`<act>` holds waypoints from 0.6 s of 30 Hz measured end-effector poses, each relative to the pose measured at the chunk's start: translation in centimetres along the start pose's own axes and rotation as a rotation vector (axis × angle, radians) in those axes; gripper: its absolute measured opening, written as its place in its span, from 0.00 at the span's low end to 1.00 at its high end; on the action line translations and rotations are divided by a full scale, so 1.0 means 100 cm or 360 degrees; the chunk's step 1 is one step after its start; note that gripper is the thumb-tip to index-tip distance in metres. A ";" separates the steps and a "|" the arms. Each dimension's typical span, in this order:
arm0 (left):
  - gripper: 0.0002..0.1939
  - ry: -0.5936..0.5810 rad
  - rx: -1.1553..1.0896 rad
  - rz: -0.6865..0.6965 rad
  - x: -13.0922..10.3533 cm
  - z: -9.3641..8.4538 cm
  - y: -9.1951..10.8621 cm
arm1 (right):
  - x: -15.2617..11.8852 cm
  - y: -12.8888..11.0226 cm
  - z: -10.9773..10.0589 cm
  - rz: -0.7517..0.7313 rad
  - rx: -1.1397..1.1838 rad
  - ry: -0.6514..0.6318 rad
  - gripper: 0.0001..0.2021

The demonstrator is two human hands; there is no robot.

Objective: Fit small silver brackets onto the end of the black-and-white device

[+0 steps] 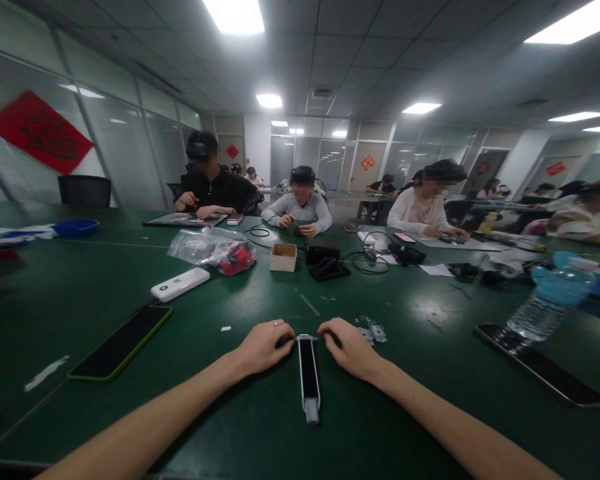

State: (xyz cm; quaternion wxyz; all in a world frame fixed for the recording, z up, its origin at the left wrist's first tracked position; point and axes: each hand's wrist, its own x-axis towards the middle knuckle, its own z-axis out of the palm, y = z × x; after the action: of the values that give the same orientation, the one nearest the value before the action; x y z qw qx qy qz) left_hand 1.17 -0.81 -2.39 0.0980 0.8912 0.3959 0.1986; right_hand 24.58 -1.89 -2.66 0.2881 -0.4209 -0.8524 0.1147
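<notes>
Assorted items on a green table (215,427).
Left: a green-edged phone (123,343), a white oblong device (180,285) just beyond it, and a clear bag (193,245) with red contents (239,257). Centre: a small pale box (283,260) beside a black box (323,251). Right: a plastic bottle (547,310) just beside a dark phone (545,367).

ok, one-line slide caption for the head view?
Left hand and right hand at the far end of a slim, white-edged black device on a green table.

The slim device (309,373) before me has a white frame, black face and grey end. My table (240,427) is dark green; the phone (123,345), black with lime-green edging; the box (283,260), beige.
</notes>
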 end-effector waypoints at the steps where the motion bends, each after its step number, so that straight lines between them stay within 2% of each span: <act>1: 0.06 -0.0001 0.0003 -0.0006 0.000 0.000 0.000 | 0.000 0.000 0.000 0.0011 0.0002 0.0008 0.09; 7: 0.07 -0.0007 -0.0011 0.0011 0.000 -0.001 0.000 | -0.001 0.003 0.002 0.0016 0.0016 0.0019 0.08; 18: 0.06 0.0002 0.0010 0.0014 0.001 0.001 0.000 | 0.000 0.001 0.001 0.0038 0.0037 -0.0078 0.08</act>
State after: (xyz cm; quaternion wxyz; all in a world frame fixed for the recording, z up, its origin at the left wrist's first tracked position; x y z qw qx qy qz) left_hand 1.22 -0.75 -2.46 0.0941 0.8931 0.3926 0.1984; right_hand 24.60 -1.87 -2.78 0.2707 -0.4247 -0.8527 0.1384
